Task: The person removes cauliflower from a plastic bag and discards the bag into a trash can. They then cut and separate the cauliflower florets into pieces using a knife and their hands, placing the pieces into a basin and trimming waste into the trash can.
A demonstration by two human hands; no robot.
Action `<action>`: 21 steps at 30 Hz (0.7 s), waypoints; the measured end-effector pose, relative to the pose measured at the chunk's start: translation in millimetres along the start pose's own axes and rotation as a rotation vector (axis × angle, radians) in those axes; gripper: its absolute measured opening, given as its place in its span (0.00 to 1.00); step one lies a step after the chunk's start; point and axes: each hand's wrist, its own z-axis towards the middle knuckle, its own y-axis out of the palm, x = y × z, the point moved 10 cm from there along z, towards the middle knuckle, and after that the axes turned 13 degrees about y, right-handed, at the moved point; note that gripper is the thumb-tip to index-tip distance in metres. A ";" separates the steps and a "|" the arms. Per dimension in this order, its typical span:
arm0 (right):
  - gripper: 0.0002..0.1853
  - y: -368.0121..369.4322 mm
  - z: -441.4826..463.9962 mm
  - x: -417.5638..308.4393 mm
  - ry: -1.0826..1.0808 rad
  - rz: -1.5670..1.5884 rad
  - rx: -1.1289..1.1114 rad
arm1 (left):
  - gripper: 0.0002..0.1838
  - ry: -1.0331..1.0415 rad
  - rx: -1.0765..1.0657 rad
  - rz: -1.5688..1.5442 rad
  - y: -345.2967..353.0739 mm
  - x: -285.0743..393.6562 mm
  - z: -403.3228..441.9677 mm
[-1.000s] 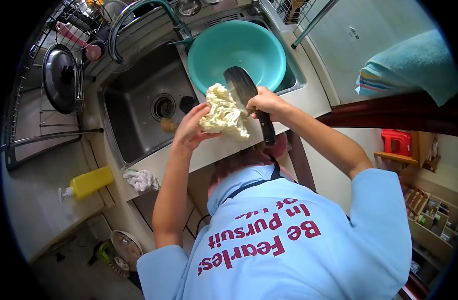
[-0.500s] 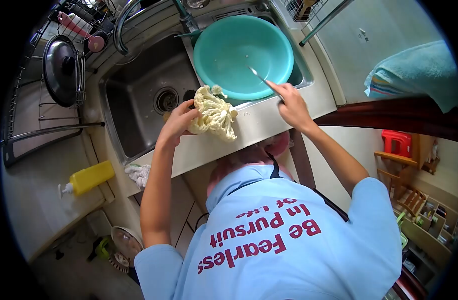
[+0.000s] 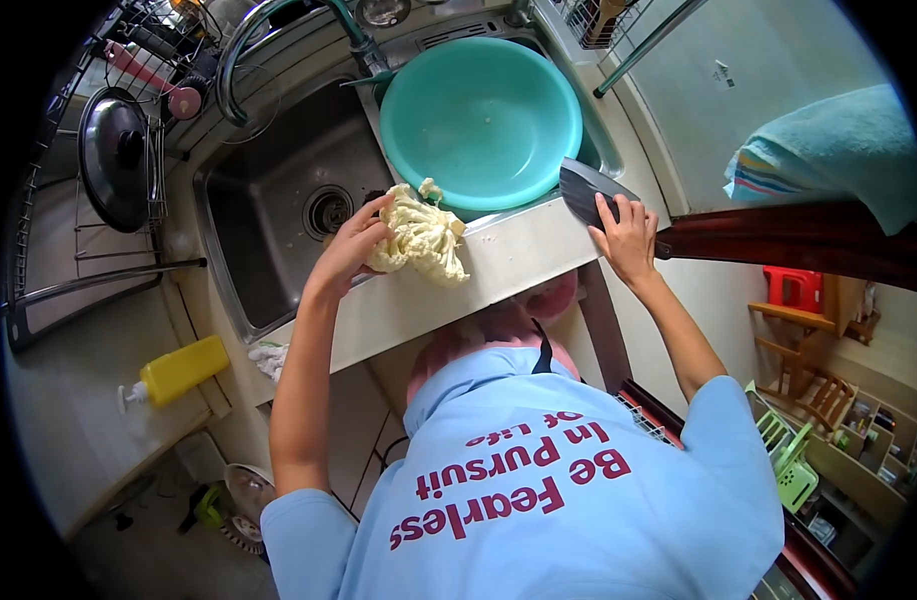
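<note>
My left hand (image 3: pixel 350 248) grips a cauliflower (image 3: pixel 424 240) by its left side, over the counter edge (image 3: pixel 518 250) in front of the sink. The cauliflower's florets and cut stems face right. On the right, my right hand (image 3: pixel 628 238) is on a cleaver (image 3: pixel 586 190), with the fingers spread over the blade near the dark handle. The cleaver lies at the counter's right end, beside the basin. Behind the cauliflower stands a turquoise basin (image 3: pixel 478 120) with a few small pale bits in it.
A steel sink (image 3: pixel 268 200) with a drain and a curved faucet (image 3: pixel 233 75) is at the left. A yellow bottle (image 3: pixel 183 370) lies farther left, below a rack with a pot lid (image 3: pixel 113 160). A towel (image 3: pixel 828 145) hangs at the right.
My right hand has moved the cleaver away from the cauliflower to the counter's right end, and its fingers have spread. My left hand has shifted left with the cauliflower.
</note>
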 end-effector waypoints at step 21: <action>0.10 225.4 231.3 -82.5 0.453 0.835 -0.283 | 0.26 0.080 0.283 0.287 -20.7 -12.7 -101.1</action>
